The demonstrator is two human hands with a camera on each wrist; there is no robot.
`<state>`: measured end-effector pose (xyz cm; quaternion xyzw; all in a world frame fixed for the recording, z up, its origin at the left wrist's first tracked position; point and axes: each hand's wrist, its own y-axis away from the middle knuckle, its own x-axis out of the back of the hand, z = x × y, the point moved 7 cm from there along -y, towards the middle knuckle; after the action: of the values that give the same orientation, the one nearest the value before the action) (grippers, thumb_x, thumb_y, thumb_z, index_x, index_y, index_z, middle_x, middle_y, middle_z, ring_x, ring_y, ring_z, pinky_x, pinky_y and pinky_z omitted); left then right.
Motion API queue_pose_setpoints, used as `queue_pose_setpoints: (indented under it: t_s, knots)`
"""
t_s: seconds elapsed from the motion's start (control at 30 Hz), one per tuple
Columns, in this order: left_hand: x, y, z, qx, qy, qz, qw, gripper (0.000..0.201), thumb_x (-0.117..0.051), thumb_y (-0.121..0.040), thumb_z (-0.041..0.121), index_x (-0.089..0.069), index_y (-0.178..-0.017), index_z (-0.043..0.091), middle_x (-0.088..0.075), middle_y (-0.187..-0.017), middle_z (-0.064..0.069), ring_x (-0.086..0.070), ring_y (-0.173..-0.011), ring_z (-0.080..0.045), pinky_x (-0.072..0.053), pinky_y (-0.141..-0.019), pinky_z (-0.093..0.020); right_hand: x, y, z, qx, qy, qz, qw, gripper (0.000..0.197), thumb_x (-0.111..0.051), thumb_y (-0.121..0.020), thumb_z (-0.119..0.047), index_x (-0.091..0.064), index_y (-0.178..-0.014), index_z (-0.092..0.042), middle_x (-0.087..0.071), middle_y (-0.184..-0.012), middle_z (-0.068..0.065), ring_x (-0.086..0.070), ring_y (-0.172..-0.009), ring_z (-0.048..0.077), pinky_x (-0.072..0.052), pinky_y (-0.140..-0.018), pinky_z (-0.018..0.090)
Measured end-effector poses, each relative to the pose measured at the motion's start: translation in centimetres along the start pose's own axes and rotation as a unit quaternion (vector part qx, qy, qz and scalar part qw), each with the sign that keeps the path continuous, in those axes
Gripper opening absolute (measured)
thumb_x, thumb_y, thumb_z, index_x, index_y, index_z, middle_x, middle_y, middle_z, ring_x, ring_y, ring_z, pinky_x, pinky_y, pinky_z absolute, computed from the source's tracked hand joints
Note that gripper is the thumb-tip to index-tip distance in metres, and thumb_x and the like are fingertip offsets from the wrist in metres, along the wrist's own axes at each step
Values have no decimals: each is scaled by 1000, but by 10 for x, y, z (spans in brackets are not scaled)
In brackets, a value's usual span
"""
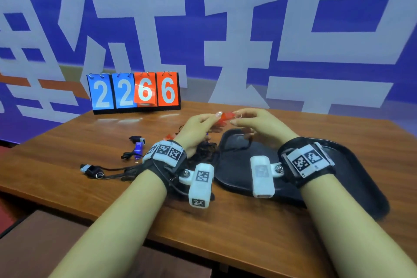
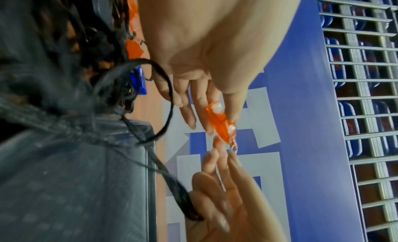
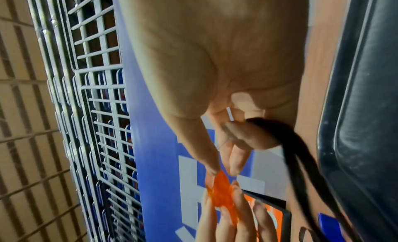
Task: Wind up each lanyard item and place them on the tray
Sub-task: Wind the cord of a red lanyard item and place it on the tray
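An orange whistle with a metal ring is held in the air above the far left corner of the black tray. My left hand pinches the whistle's body between thumb and fingers. My right hand meets it at the ring end with thumb and forefinger. Its other fingers curl round the whistle's black cord. The cord loops down over the tray's rim.
Left of the tray lie a tangle of black cords, a blue whistle, a dark whistle, a black and white one and a partly hidden orange piece. A flip scoreboard stands at the back.
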<state>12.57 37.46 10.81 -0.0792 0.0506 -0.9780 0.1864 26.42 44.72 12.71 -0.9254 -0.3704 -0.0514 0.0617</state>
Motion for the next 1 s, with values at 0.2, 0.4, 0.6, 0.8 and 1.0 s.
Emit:
queue_pose_setpoints:
  t_s: [0.2,0.4,0.6,0.8,1.0]
  knots:
    - [-4,-16,-19,34,178,54,982,27,-57,-100,26,-62,-121,11,-73,-101,2,-69,-82,-7,-43,-64,-21,28,5,25,-32,-56,5,998,20,-60,-95,-12,-69,-107,2,-58,-73,2,-41,-52,7,-34,-50,19]
    - [-6,-14,-34,53,258,0,965,28,-56,-98,32,-63,-116,11,-75,-105,-4,-70,-78,-10,-49,-60,-18,52,7,29,31,-204,83,975,24,-51,-98,-5,-66,-116,-2,-67,-85,1,-43,-58,7,-38,-53,16]
    - [-7,-8,-40,53,213,-5,976,26,-61,-95,35,-73,-105,13,-75,-88,-2,-65,-68,-7,-53,-64,-17,37,12,17,109,-87,138,981,18,-56,-97,-10,-67,-111,-9,-75,-97,3,-41,-52,7,-32,-49,14]
    - [-4,-5,-38,55,264,-20,963,30,-57,-99,29,-68,-118,9,-75,-108,-9,-72,-101,-16,-57,-77,-18,18,18,6,133,-12,129,983,12,-66,-93,-15,-66,-104,-12,-76,-101,7,-51,-58,8,-44,-59,17]
    - [-11,-2,-39,52,222,3,974,26,-68,-92,23,-73,-112,6,-75,-98,-6,-67,-78,-11,-55,-66,-17,2,24,0,177,46,117,976,11,-72,-87,-10,-77,-96,-11,-76,-90,-6,-67,-79,0,-46,-67,10]
